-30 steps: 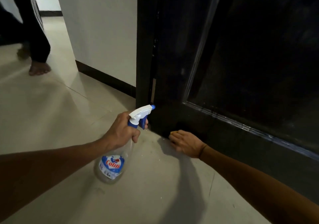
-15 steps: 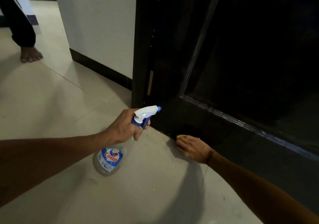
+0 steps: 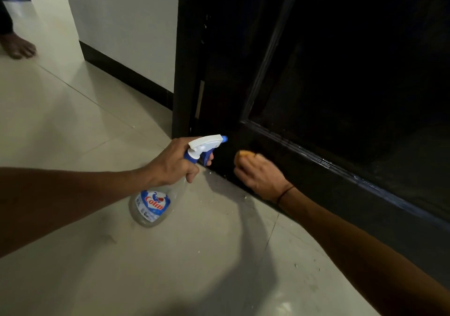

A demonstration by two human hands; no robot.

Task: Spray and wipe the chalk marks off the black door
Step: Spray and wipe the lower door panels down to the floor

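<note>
My left hand grips the neck of a clear spray bottle with a blue and white trigger head, its nozzle aimed at the bottom rail of the black door. My right hand presses a small orange sponge against that bottom rail, just right of the nozzle. Only a corner of the sponge shows past my fingers. I cannot make out any chalk marks on the dark door surface here.
A black door frame stands left of the door, beside a white wall with a dark skirting. Another person's bare foot is on the tiled floor at far left. Small crumbs lie on the floor near the door.
My right hand has risen from the floor at the door's foot onto the bottom rail, with the sponge. The spray bottle has barely moved. The other person's foot has drifted toward the frame's left edge.
</note>
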